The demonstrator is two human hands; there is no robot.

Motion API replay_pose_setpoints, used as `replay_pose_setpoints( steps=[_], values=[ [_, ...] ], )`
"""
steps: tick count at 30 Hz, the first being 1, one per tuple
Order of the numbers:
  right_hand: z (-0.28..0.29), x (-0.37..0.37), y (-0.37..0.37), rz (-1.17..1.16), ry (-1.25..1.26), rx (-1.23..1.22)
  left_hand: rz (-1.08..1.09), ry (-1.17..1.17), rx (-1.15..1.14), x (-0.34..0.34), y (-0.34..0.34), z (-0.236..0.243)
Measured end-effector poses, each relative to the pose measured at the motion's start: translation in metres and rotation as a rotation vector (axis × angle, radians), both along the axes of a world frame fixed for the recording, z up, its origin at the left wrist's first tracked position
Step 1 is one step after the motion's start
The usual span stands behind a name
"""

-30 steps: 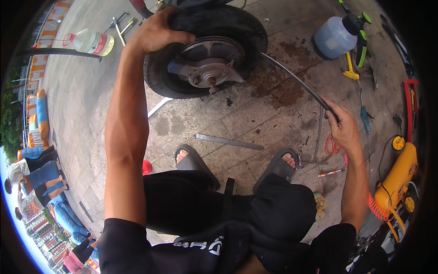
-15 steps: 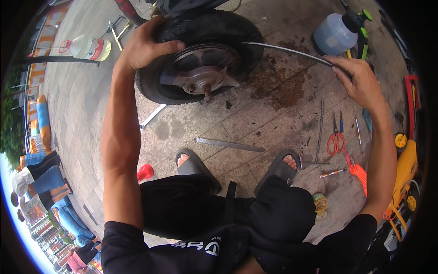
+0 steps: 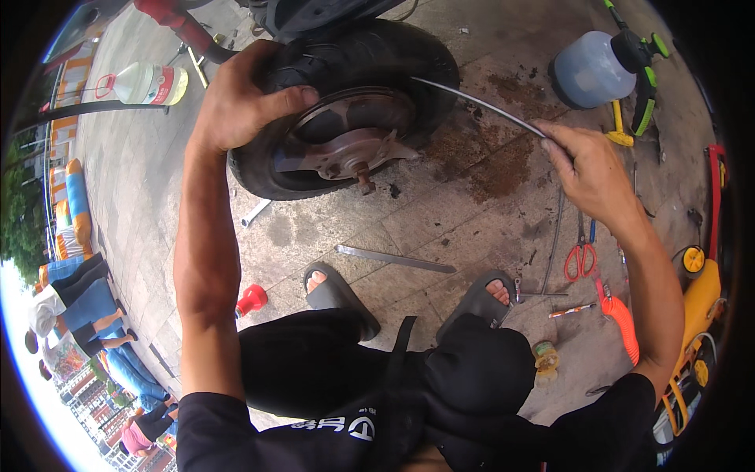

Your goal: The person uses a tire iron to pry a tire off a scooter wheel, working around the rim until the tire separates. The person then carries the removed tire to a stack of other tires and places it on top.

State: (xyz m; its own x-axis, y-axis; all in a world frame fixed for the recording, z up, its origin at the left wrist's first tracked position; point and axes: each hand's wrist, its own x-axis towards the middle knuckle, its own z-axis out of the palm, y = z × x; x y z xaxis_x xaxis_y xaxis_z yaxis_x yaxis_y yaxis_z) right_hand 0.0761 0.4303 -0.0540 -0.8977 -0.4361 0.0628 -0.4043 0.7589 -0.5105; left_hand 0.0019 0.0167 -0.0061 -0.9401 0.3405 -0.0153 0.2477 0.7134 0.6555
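Observation:
A black tyre [image 3: 432, 57] sits on a wheel with a dull metal hub [image 3: 346, 149], its axle pointing toward me. My left hand [image 3: 248, 98] grips the tyre on its left side, thumb on the sidewall and fingers behind the tread, mostly hidden. In my right hand [image 3: 582, 161] is a long, thin metal tyre lever [image 3: 481, 104], held near its outer end. The lever's far tip meets the tyre's right side by the rim; how deep it goes in is hidden.
A second flat metal bar [image 3: 393, 258] lies before my feet. Red-handled scissors [image 3: 580, 261], an orange coiled hose [image 3: 624, 330] and a yellow hammer [image 3: 619, 126] lie right. A pump sprayer [image 3: 594, 71] stands far right; a clear bottle [image 3: 145, 84] far left. People [image 3: 75, 315] are at left.
My right hand has moved left and slightly down with the lever, which now slopes more steeply. My left hand keeps its hold on the tyre.

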Motion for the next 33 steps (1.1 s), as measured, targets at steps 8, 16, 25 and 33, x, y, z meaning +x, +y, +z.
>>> replay_pose_setpoints(
  steps=[8, 16, 25, 33],
  values=[
    [-0.202, 0.112, -0.176, -0.415, -0.494, -0.947, -0.004, 0.026, -0.058, 0.006, -0.005, -0.007],
    [-0.244, 0.159, -0.080, -0.401, -0.519, -0.593, -0.094, 0.013, -0.059, 0.027, -0.006, 0.006],
    [-0.137, 0.130, 0.069, -0.425, 0.067, -0.174, -0.410, -0.003, -0.251, 0.040, -0.006, 0.024],
    [-0.033, 0.002, 0.049, -0.218, 0.036, -0.164, -0.415, 0.294, -0.378, 0.041, 0.028, 0.018]
  ],
)
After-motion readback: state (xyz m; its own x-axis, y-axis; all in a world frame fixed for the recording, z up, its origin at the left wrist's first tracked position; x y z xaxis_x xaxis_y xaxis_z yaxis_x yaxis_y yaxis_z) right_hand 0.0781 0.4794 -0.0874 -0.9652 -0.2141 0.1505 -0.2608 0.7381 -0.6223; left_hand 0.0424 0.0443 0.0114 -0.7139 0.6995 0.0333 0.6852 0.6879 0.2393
